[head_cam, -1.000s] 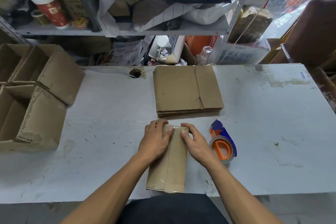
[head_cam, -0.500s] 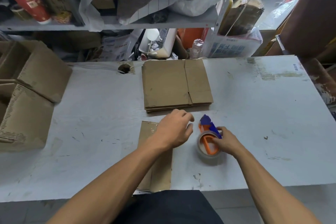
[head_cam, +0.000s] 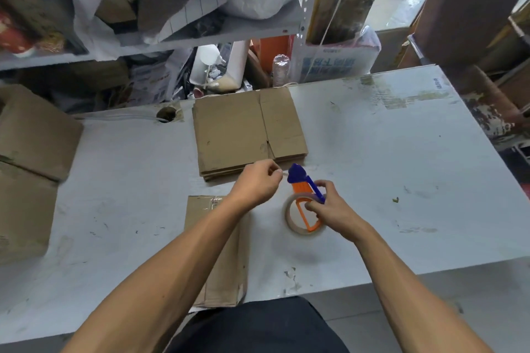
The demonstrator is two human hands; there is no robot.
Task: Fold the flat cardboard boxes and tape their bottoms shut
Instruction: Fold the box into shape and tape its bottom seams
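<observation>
My right hand [head_cam: 329, 208] grips the orange and blue tape dispenser [head_cam: 304, 203], lifted a little off the table with its clear roll hanging below. My left hand [head_cam: 256, 185] pinches the free end of the tape [head_cam: 282, 172] at the dispenser's blue head. Under my left forearm a folded cardboard box [head_cam: 222, 255] lies near the front edge, tape shining on its far end. A stack of flat cardboard boxes [head_cam: 246, 130] lies beyond my hands at the middle of the table.
Folded-up boxes [head_cam: 31, 157] are piled at the left of the white table [head_cam: 401, 157]. A cable hole [head_cam: 165, 114] is near the back edge. A cluttered metal shelf [head_cam: 200, 34] stands behind the table. Brown furniture [head_cam: 473, 8] is at the right.
Both hands left the folded box. My right hand took the tape dispenser and raised it; my left hand moved to its head and caught the tape end.
</observation>
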